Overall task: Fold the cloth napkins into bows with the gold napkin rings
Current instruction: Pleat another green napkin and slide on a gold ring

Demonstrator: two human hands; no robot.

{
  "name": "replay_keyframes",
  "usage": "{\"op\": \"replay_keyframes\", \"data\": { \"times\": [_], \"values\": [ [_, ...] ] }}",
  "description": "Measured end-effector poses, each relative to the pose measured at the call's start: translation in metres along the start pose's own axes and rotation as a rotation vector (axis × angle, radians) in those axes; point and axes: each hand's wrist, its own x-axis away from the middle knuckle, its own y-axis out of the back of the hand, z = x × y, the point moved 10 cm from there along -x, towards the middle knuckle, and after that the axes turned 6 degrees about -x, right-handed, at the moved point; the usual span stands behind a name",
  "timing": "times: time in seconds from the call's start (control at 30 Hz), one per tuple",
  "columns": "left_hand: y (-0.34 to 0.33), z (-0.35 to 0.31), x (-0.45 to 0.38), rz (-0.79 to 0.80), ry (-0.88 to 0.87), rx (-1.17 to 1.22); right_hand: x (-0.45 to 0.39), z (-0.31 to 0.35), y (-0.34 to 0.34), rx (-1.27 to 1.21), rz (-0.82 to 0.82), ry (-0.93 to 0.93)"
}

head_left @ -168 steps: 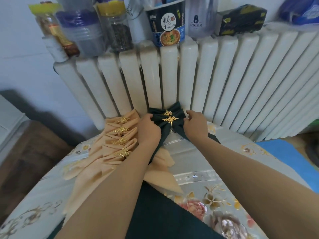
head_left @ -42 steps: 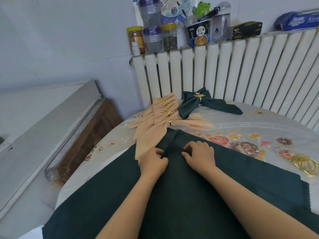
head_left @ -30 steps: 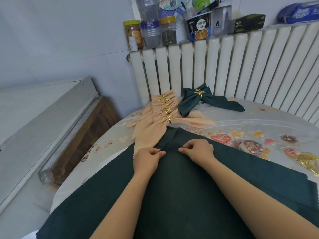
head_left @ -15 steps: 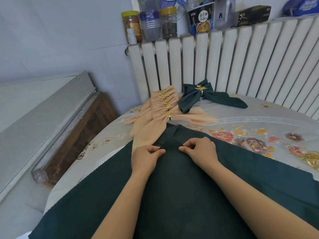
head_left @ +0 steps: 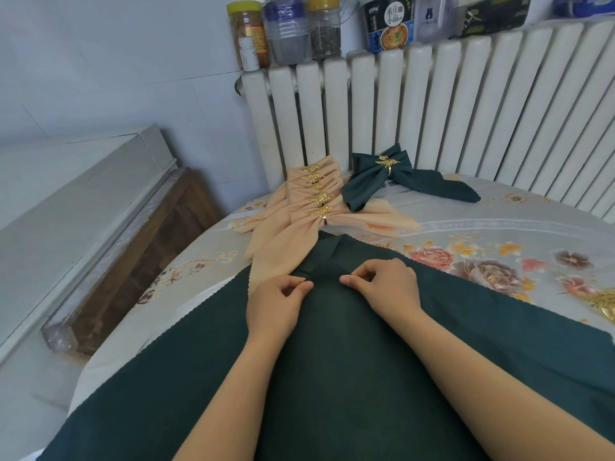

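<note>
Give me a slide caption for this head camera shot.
Both hands, left and right, pinch pleats into a flat dark green napkin; finished peach bows wait by the radiator.

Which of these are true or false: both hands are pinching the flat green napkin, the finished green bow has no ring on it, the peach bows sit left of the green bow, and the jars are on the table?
1. Both hands pinch the flat green napkin. True: the left hand and right hand pinch the flat green napkin.
2. The finished green bow has no ring. False: the green bow carries a gold ring.
3. The peach bows lie left of the green bow. True: the peach bows are stacked to its left.
4. The jars stand on the table. False: the jars stand on top of the radiator.
</note>
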Motion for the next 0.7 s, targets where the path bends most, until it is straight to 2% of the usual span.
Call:
{"op": "replay_keyframes", "data": {
  "times": [0.1, 0.2, 0.33, 0.53, 0.63, 0.7],
  "values": [
    [0.002, -0.007, 0.002, 0.004, -0.081, 0.033, -0.001, 0.003, -0.003, -0.069, 0.034, 0.055],
    [0.000, -0.017, 0.001, 0.083, -0.207, 0.067, -0.002, 0.009, -0.005, -0.153, 0.135, 0.147],
    [-0.005, -0.029, 0.007, 0.165, -0.379, -0.056, 0.003, 0.016, -0.008, -0.109, 0.255, 0.269],
    [-0.008, -0.032, 0.008, 0.085, -0.454, -0.165, 0.008, 0.020, -0.012, -0.011, 0.277, 0.295],
    [-0.018, -0.032, 0.006, 0.130, -0.444, -0.241, 0.010, 0.024, -0.015, 0.147, 0.284, 0.322],
    [-0.021, -0.032, 0.002, 0.155, -0.397, -0.279, 0.011, 0.027, -0.018, 0.160, 0.305, 0.301]
  ]
}}
